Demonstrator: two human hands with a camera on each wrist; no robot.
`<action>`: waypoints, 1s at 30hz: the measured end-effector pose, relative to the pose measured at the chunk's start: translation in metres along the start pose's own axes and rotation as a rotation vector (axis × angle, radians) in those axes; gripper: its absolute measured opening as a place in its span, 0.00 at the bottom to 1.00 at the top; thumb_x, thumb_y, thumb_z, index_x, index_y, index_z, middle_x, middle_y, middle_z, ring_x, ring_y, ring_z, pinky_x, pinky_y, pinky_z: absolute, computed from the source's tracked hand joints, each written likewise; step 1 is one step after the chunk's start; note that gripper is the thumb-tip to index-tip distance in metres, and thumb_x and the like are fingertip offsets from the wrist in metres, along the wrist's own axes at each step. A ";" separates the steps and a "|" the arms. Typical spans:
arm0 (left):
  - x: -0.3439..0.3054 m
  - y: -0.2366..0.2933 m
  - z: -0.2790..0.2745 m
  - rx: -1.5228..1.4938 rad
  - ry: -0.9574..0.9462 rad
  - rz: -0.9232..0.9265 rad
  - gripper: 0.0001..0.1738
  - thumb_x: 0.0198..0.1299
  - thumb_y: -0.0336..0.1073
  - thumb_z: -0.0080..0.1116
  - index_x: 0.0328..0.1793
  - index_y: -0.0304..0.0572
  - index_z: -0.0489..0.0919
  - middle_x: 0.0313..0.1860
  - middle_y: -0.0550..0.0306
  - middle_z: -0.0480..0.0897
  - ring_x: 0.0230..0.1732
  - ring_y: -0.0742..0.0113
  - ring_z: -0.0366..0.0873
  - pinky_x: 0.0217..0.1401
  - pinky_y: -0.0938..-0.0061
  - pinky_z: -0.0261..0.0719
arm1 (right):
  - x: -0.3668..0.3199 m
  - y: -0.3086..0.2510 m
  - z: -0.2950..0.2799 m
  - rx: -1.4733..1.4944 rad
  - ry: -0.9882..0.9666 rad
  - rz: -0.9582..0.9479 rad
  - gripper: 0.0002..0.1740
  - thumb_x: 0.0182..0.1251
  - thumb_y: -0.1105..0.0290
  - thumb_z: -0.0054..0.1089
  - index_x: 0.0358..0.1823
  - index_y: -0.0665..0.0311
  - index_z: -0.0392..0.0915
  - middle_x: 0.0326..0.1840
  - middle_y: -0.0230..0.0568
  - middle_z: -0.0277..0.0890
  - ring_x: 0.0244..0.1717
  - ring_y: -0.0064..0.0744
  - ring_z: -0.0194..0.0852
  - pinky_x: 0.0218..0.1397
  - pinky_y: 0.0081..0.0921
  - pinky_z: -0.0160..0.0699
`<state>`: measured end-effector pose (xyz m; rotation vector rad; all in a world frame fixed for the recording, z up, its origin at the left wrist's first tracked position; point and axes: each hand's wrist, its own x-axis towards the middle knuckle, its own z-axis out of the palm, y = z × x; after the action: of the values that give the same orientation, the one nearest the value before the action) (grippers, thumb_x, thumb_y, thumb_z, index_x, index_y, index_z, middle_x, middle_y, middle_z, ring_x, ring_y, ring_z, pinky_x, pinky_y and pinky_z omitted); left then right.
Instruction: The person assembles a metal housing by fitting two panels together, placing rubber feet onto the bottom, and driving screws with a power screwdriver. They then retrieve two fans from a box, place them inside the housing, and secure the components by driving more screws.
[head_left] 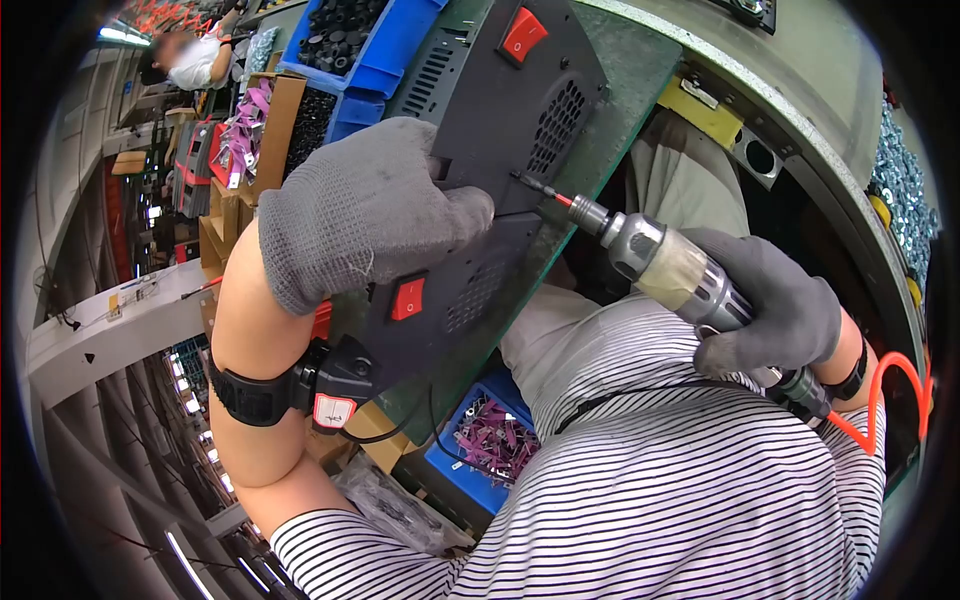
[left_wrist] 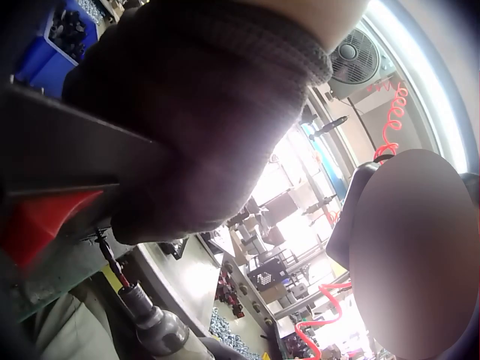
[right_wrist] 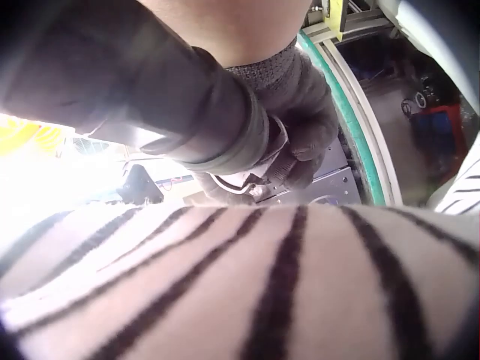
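Both hands wear grey knit gloves. My left hand [head_left: 375,205] grips a black metal housing [head_left: 480,130] at its edge, thumb stretched along the face; most fingertips are hidden. The housing has a red rocker switch [head_left: 523,36] and a honeycomb vent. Directly below it is a second black panel [head_left: 455,265] with its own red switch [head_left: 408,298]. In my right hand [head_left: 785,300] is a power screwdriver [head_left: 675,270], held round its body, with a red hose at its rear. Its bit [head_left: 545,188] points left, the tip right at the housing's face near the left thumb.
Blue bins [head_left: 375,50] of black parts stand behind the housing. Purple-and-silver pieces lie in a blue bin [head_left: 470,487] below and in a cardboard box [head_left: 285,125] at left. The green worktop [head_left: 630,75] has a metal-edged bench beside it. Another person [head_left: 195,62] is far left.
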<state>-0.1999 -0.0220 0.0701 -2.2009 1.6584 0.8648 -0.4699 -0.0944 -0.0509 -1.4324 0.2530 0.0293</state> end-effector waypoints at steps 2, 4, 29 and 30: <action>-0.001 0.003 -0.001 -0.025 0.019 -0.061 0.24 0.51 0.50 0.57 0.44 0.36 0.80 0.35 0.41 0.82 0.38 0.47 0.81 0.44 0.64 0.78 | 0.003 -0.010 0.001 -0.029 0.010 0.034 0.38 0.42 0.71 0.69 0.60 0.68 0.66 0.36 0.35 0.75 0.35 0.25 0.75 0.41 0.24 0.76; 0.002 -0.001 -0.001 -0.081 -0.018 -0.048 0.24 0.51 0.50 0.57 0.43 0.34 0.80 0.35 0.41 0.83 0.37 0.48 0.81 0.44 0.65 0.78 | 0.006 -0.013 0.005 0.032 0.064 0.046 0.35 0.36 0.72 0.70 0.53 0.69 0.70 0.32 0.33 0.73 0.29 0.22 0.72 0.35 0.20 0.73; 0.008 0.009 0.180 -2.163 -0.117 0.062 0.18 0.69 0.34 0.40 0.60 0.34 0.70 0.36 0.62 0.75 0.27 0.81 0.67 0.24 0.87 0.66 | -0.028 0.016 -0.006 -0.030 0.052 0.108 0.43 0.37 0.66 0.72 0.60 0.70 0.67 0.39 0.37 0.74 0.38 0.27 0.72 0.45 0.25 0.72; 0.008 0.015 0.172 -2.219 -0.082 -0.054 0.18 0.69 0.36 0.42 0.60 0.35 0.70 0.37 0.61 0.77 0.26 0.81 0.66 0.23 0.87 0.65 | -0.029 0.015 -0.006 -0.032 0.055 0.107 0.43 0.37 0.66 0.72 0.60 0.70 0.67 0.39 0.37 0.74 0.38 0.27 0.72 0.45 0.25 0.72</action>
<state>-0.2652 0.0578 -0.0684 -2.4798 -0.1850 3.6500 -0.5020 -0.0947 -0.0611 -1.4517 0.3754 0.0816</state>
